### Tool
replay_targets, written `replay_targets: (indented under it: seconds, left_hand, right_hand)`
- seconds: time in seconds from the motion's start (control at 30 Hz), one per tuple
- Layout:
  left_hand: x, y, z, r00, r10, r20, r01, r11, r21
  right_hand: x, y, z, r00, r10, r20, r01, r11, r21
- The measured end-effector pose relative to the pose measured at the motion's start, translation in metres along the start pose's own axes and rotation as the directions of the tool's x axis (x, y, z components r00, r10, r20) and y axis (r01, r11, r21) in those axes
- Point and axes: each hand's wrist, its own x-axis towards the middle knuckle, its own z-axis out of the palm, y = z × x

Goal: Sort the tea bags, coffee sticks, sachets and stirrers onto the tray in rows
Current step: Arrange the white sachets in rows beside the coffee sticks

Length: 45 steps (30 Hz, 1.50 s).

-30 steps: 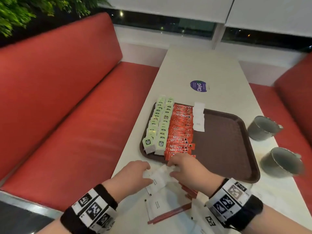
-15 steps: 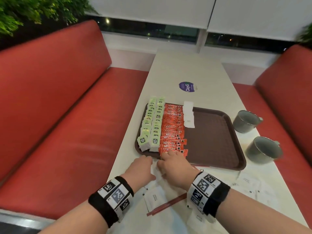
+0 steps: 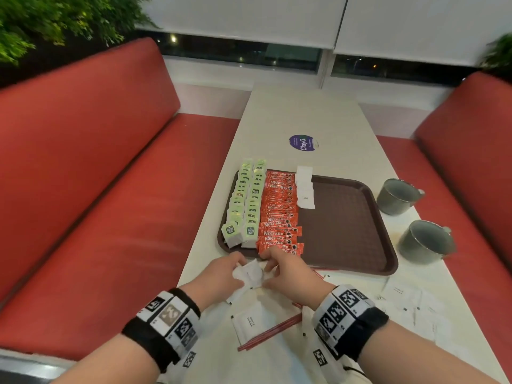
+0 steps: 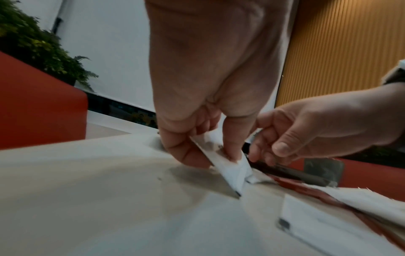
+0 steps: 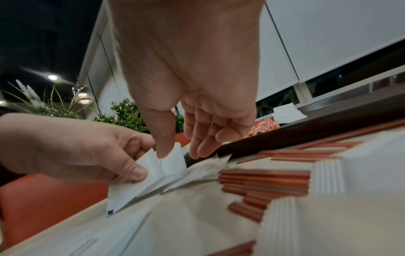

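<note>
Right below the tray [image 3: 360, 270], both hands pinch a crumpled white sachet [image 3: 249, 273], now lifted higher than before.

You wear a black wristband [image 3: 155, 336] behind your left hand [image 3: 219, 275] and another [image 3: 357, 325] behind your right hand [image 3: 291, 275], each carrying white blocks printed with black square markers. Your forearms are bare.

A long white table [image 3: 310, 115] stretched ahead of the hands. Red padded benches [image 3: 91, 167] stood at both sides. Beyond them, dark windows [image 3: 241, 52] sat under white blinds [image 3: 249, 15], and green plants [image 3: 41, 20] stood far left.
</note>
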Motion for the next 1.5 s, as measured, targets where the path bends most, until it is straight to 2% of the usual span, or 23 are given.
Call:
replay_targets:
  seconds: [0.07, 0.13, 0.2, 0.27, 0.33, 0.5, 0.7, 0.9, 1.07, 1.17, 1.33, 1.5]
  left_hand:
    - [-0.003, -0.005, -0.009, 1.000, -0.025, -0.009, 0.025, 0.998, -0.059]
    - [-0.008, -0.008, -0.017, 0.998, -0.068, -0.020, 0.062, 0.976, -0.210]
    - [-0.014, -0.006, -0.024, 0.996, -0.087, -0.004, 0.076, 0.888, -0.454]
    - [-0.022, 0.003, -0.031, 0.996, -0.058, 0.065, 0.087, 0.746, -0.660]
    - [-0.025, 0.013, -0.035, 0.994, 0.010, 0.106, 0.072, 0.672, -0.737]
    - [-0.027, 0.031, -0.034, 0.983, 0.118, 0.142, 0.036, 0.631, -0.775]
    - [-0.026, 0.049, -0.030, 0.971, 0.129, 0.203, 0.103, 0.542, -0.834]
    - [-0.018, 0.054, -0.027, 0.983, 0.075, 0.167, 0.085, 0.621, -0.779]
    - [-0.007, 0.061, -0.026, 0.991, 0.011, 0.135, 0.098, 0.633, -0.768]
    - [0.002, 0.066, -0.026, 0.994, -0.023, 0.110, 0.101, 0.616, -0.781]
    - [0.019, 0.072, -0.024, 0.994, -0.094, 0.054, 0.100, 0.601, -0.793]
    - [0.031, 0.075, -0.022, 0.988, -0.151, 0.027, 0.109, 0.563, -0.820]
  right_hand:
    - [-0.003, 0.001, -0.005, 0.999, 0.024, -0.032, -0.023, 0.999, 0.030]
    - [-0.007, -0.001, -0.009, 0.997, 0.045, -0.070, -0.040, 0.997, 0.069]
    - [-0.012, -0.005, -0.010, 0.993, 0.052, -0.109, -0.036, 0.989, 0.147]
    - [-0.017, -0.014, -0.008, 0.989, 0.045, -0.140, -0.009, 0.970, 0.244]
    - [-0.021, -0.025, -0.005, 0.986, 0.040, -0.162, 0.015, 0.946, 0.325]
    - [-0.032, -0.037, 0.001, 0.962, 0.063, -0.265, 0.057, 0.904, 0.423]
    - [-0.051, -0.017, -0.007, 0.922, 0.225, -0.315, 0.006, 0.806, 0.592]
    - [-0.057, 0.010, -0.024, 0.907, 0.270, -0.324, -0.009, 0.780, 0.626]
    - [-0.049, 0.035, -0.049, 0.877, 0.335, -0.344, -0.020, 0.741, 0.671]
    - [-0.030, 0.050, -0.078, 0.868, 0.357, -0.345, -0.039, 0.742, 0.669]
    - [0.035, 0.077, -0.132, 0.833, 0.368, -0.413, -0.117, 0.846, 0.520]
    - [0.109, 0.098, -0.143, 0.861, 0.426, -0.280, -0.283, 0.856, 0.432]
